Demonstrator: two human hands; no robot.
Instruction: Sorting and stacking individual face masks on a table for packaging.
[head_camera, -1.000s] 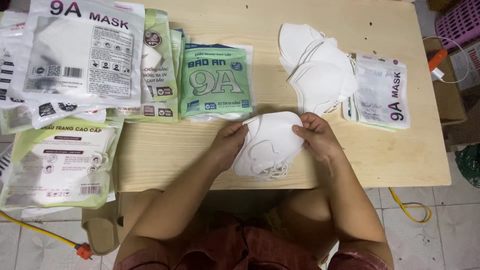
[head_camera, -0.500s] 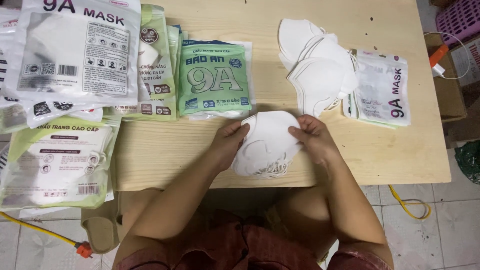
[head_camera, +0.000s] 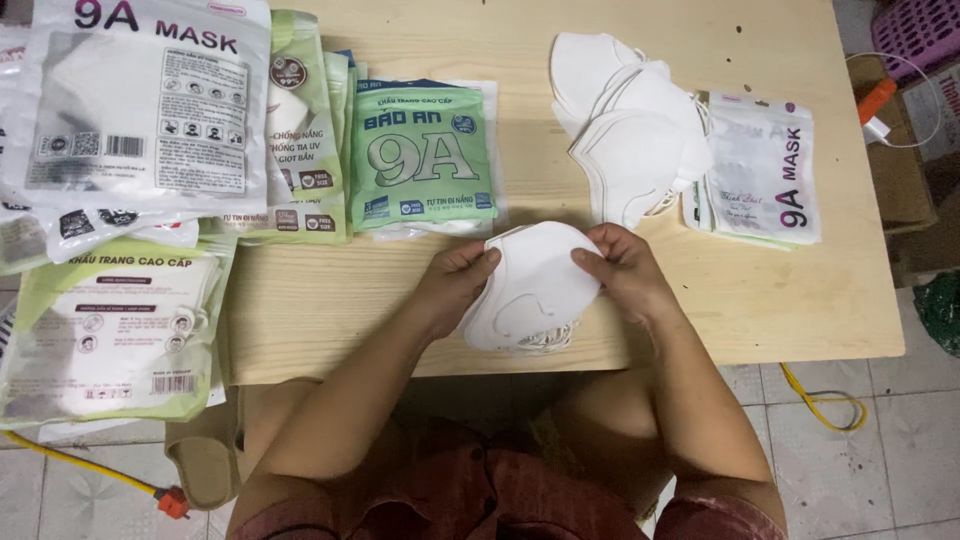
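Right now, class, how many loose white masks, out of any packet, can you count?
4, maybe more hidden: one white mask held between both hands, three overlapping in a pile beyond it.

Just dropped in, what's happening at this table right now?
A person holds a white face mask with both hands, left hand and right hand, at the near edge of the wooden table. More loose masks are piled further back, with packaged masks stacked to the left.

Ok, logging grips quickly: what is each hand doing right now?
Left hand: closed on the left edge of the white face mask.
Right hand: closed on the same mask's right edge.
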